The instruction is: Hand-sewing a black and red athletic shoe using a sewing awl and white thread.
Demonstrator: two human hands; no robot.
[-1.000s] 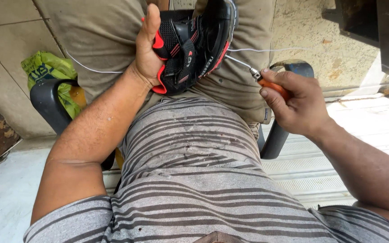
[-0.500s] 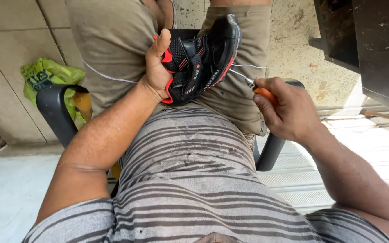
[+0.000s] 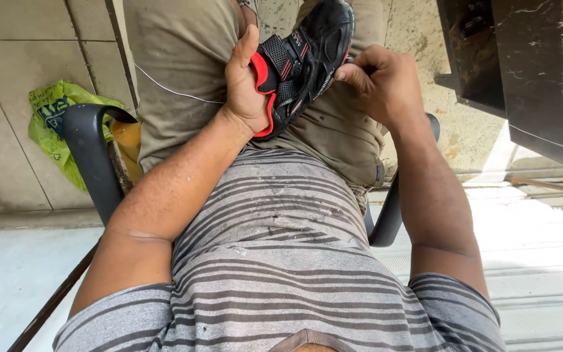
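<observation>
A person in a black chair [image 3: 89, 156] holds a shoe over the lap.

The black and red shoe [image 3: 301, 58] sits in the left hand [image 3: 245, 81] — fingers wrapped around it — while the right hand [image 3: 382, 81] pinches its edge; a thin white thread [image 3: 171, 91] crosses the trousers.

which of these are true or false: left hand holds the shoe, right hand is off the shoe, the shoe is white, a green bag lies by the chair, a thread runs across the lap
1. The left hand holds the shoe. True.
2. The right hand is off the shoe. False: its fingers pinch at the shoe's edge.
3. The shoe is white. False: it is black with red trim.
4. A green bag lies on the floor by the chair's armrest. True.
5. A thin white thread runs across the lap toward the left hand. True.
</observation>
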